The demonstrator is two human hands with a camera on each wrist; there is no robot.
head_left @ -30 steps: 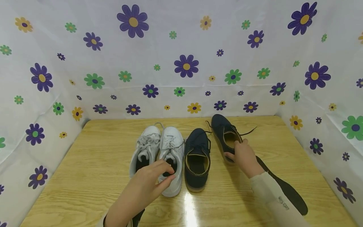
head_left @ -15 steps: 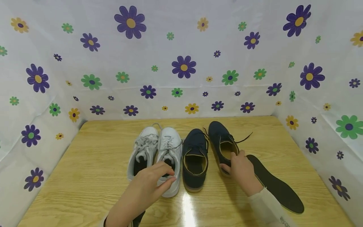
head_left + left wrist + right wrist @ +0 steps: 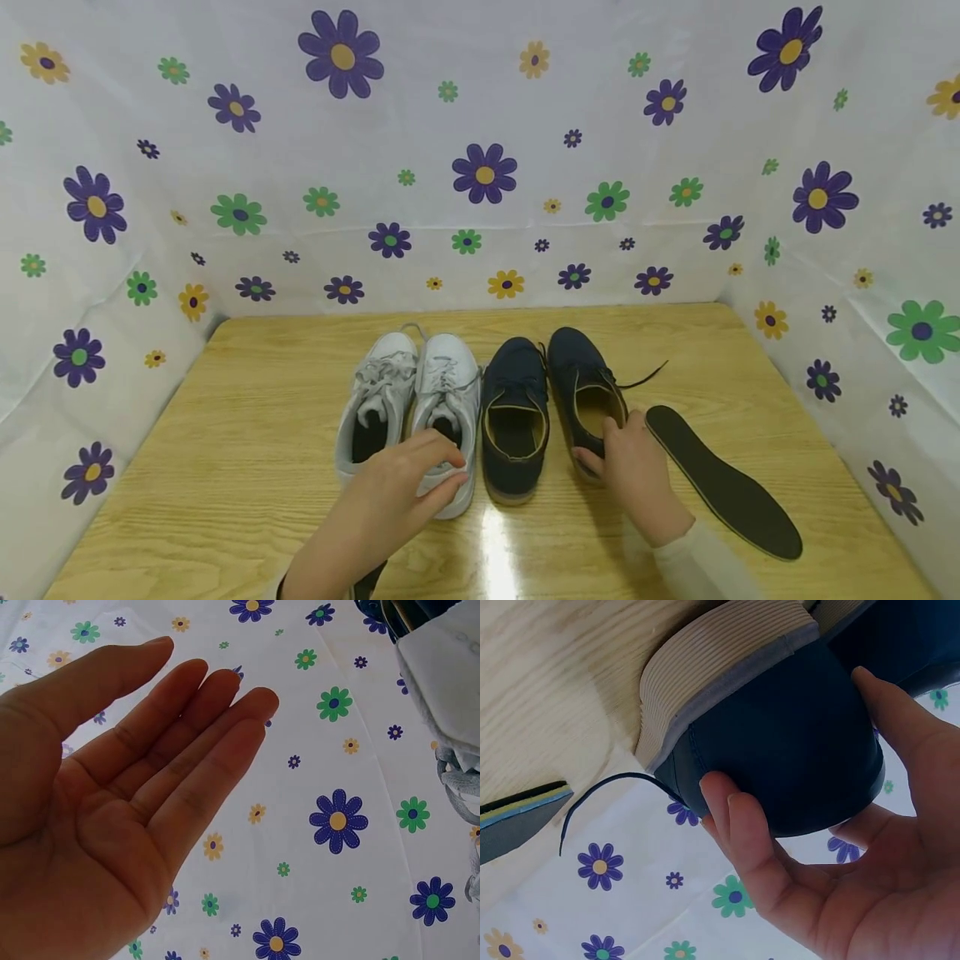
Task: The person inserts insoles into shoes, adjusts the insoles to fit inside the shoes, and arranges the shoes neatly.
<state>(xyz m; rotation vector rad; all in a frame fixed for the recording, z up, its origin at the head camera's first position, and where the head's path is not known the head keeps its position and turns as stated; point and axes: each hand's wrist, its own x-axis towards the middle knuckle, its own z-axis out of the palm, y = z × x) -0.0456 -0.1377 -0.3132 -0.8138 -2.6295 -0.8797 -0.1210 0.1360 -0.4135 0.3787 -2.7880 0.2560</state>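
My right hand (image 3: pixel 633 471) grips the heel of the rightmost navy lace-up shoe (image 3: pixel 576 358), thumb on one side and fingers on the other. In the right wrist view, that shoe's dark heel (image 3: pixel 780 742) sits between thumb and fingers. Another navy shoe (image 3: pixel 517 375) stands close on its left, toe pointing away. My left hand (image 3: pixel 401 479) hovers over the heels of two white sneakers (image 3: pixel 450 362), partly hiding them. Its fingers are loosely bent and hold nothing; the left wrist view shows a bare palm (image 3: pixel 105 825).
A black insole (image 3: pixel 723 483) lies on the wooden table (image 3: pixel 247 417) right of my right hand. Part of another dark object (image 3: pixel 367 579) shows beneath my left forearm. A loose lace (image 3: pixel 648 375) trails right from the held shoe. Flower-patterned white cloth (image 3: pixel 420 125) walls the back and sides.
My right hand has drawn the rightmost navy shoe nearer to me and leftward, beside its mate, and turned it somewhat straighter. My left hand has barely moved. The insole is now fully uncovered.
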